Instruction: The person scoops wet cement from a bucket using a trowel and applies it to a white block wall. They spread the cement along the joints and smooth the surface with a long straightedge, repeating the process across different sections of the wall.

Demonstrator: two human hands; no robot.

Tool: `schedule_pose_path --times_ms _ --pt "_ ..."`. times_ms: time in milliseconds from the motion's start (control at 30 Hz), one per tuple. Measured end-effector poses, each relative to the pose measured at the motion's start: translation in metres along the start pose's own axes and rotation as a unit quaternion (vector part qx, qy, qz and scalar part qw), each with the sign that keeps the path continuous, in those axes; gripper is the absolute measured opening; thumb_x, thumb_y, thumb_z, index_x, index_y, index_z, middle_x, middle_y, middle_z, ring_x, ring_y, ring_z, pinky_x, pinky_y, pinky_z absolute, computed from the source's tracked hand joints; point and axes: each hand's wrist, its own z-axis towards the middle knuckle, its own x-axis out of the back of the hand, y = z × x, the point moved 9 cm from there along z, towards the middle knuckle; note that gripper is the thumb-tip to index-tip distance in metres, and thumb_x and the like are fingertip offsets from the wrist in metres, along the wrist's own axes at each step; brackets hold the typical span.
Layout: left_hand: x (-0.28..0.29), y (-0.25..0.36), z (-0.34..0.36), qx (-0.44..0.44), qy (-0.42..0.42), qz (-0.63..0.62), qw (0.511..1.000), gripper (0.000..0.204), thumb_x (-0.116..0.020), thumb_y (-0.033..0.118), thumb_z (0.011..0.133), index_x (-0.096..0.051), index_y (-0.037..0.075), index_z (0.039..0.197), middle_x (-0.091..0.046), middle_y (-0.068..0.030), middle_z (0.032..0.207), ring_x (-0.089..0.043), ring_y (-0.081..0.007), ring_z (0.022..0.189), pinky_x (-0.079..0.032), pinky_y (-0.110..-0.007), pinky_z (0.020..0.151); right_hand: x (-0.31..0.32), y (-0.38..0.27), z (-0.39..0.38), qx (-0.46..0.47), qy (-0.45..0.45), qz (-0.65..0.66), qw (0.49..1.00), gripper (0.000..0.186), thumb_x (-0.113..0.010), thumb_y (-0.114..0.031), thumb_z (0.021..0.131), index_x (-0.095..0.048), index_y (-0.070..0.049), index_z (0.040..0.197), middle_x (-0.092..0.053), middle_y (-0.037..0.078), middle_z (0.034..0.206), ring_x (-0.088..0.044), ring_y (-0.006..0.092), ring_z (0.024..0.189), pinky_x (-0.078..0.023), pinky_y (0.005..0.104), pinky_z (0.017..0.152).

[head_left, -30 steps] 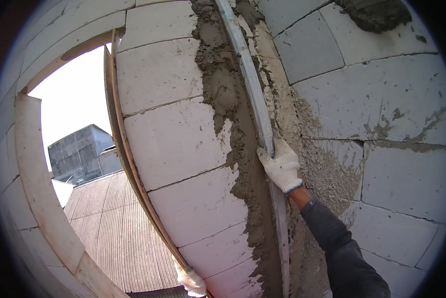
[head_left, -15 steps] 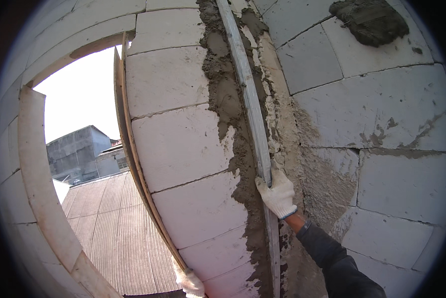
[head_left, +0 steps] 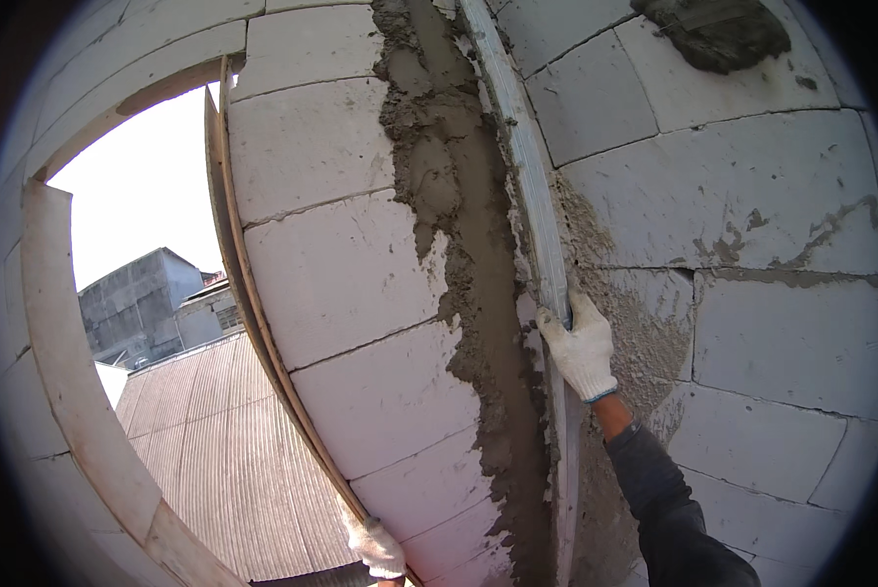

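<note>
My right hand (head_left: 582, 350), in a white knit glove, grips a long grey metal straightedge (head_left: 525, 166). The bar runs from the top of the view down past my hand along the inner wall corner. To its left lies a strip of wet grey mortar (head_left: 483, 269), smooth in the middle and ragged along its left side. My left hand (head_left: 375, 550), also gloved, is low in the view, closed on the lower part of the thin wooden board (head_left: 255, 303) at the window opening's edge. Its fingertips are partly hidden.
Pale block walls (head_left: 331, 235) meet at the corner. A dark mortar clump (head_left: 718, 34) sticks to the upper right wall, with rough plaster (head_left: 645, 323) beside the bar. Through the opening show a corrugated roof (head_left: 233, 460) and a grey building (head_left: 131, 303).
My right hand has moved the straightedge rightward off the mortar strip toward the corner, baring a smoothed band. My left hand stays at the board. The view has shifted slightly.
</note>
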Motion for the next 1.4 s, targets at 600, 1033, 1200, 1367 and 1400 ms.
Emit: schedule_pose_path --times_ms 600,1033,1200,1367,1400 --pt "-0.004 0.001 -0.002 -0.008 -0.001 -0.032 0.999 0.069 -0.048 0.031 0.101 -0.035 -0.004 0.159 -0.068 -0.0164 0.096 -0.061 -0.0226 0.073 -0.054 -0.036 0.071 -0.060 -0.013 0.035 0.042 0.006 -0.045 0.998 0.067 -0.071 -0.046 0.091 -0.063 0.007 0.132 -0.068 0.029 0.122 -0.066 0.0430 0.113 -0.051 0.0431 0.100" --pt "-0.004 -0.004 0.021 -0.071 0.048 -0.005 0.996 0.084 -0.039 0.061 0.105 -0.035 -0.003 0.159 -0.070 -0.0125 0.087 -0.065 -0.0191 0.073 -0.054 -0.035 0.067 -0.073 -0.012 -0.009 -0.006 -0.073 -0.015 0.997 0.069 -0.072 -0.043 0.089 -0.059 0.002 0.140 -0.070 0.026 0.116 -0.069 0.0414 0.106 -0.054 0.0432 0.095" --pt "-0.003 0.000 0.007 -0.044 0.050 -0.034 0.997 0.082 -0.042 0.059 0.105 -0.037 -0.003 0.158 -0.068 -0.0149 0.096 -0.065 -0.0207 0.077 -0.055 -0.036 0.071 -0.072 -0.018 -0.006 0.017 -0.083 0.018 0.996 0.071 -0.071 -0.046 0.090 -0.059 0.006 0.137 -0.068 0.030 0.123 -0.067 0.0431 0.114 -0.052 0.0417 0.099" --pt "0.006 0.001 -0.004 0.030 -0.031 -0.031 0.999 0.070 -0.049 0.042 0.104 -0.038 -0.001 0.158 -0.066 -0.0212 0.117 -0.066 -0.0242 0.090 -0.057 -0.037 0.080 -0.063 -0.004 -0.041 0.047 -0.038 -0.010 0.998 0.067 -0.070 -0.044 0.092 -0.061 0.005 0.136 -0.067 0.030 0.126 -0.066 0.0429 0.118 -0.051 0.0410 0.103" --pt "0.007 -0.001 -0.006 0.036 -0.024 -0.023 0.999 0.068 -0.050 0.036 0.103 -0.038 0.000 0.159 -0.066 -0.0196 0.115 -0.066 -0.0240 0.089 -0.056 -0.037 0.080 -0.057 -0.003 -0.021 0.058 -0.026 -0.014 0.998 0.066 -0.070 -0.043 0.092 -0.061 0.005 0.137 -0.067 0.030 0.126 -0.066 0.0429 0.119 -0.051 0.0410 0.104"
